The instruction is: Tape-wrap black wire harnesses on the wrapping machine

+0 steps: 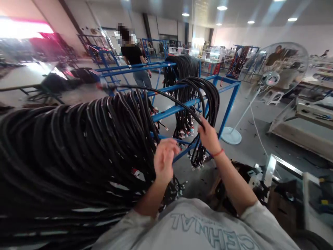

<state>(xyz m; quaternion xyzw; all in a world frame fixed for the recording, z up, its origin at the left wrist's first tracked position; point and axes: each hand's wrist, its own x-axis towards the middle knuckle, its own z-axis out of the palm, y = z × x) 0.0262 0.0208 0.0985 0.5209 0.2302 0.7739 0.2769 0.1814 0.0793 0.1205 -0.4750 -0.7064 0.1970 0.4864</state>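
Item: black cable, one length, held in the right hand in front of the blue rack; it runs up and leftward from the grip in a shallow arc above the near rail, its far part blurred. Below the grip its course cannot be told.

Right hand: clamped on the cable, thumb and fingers wrapped round; red cord at the wrist. Left hand: lower, just beside the hung row, fingers loosely curled and parted, nothing visible in it.

Risks, as judged: the trailing length may snag on the rail or on the neighbouring loops if pulled sharply; the single hold, far from the other end, may let the cable swing or slide off. Plugs may catch on one another where they crowd together. Loops bunched at the rack's end may slip if knocked.

Materials and shapes: cable round, dark, smooth-looking, bending in broad curves. Row of cables, left: many, packed side by side, with pale glossy streaks. Cable bundle, right: draped in inverted U loops, thin wire ends below carrying small pale plugs. Rack: straight blue bars, apparently painted metal, square-cornered.
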